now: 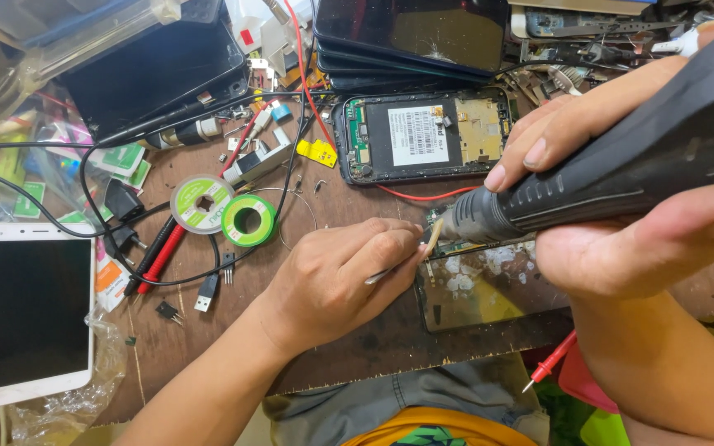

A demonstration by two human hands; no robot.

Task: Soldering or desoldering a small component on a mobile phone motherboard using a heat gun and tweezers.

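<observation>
My right hand [621, 215] grips a thick black hot-air tool [613, 177], its nozzle pointing left at a small circuit board [456, 246] on top of an opened phone [481, 285]. My left hand [332, 281] pinches metal tweezers [386, 272] whose tips reach the board just beside the nozzle. The phone lies on the brown wooden bench [357, 339] close to the front edge.
Another opened phone [423, 136] lies behind, below a stack of dark screens [415, 37]. Two solder spools [225, 211] sit at centre left, with red and black probes [159, 256], cables and small parts. A white phone [33, 310] rests at the far left.
</observation>
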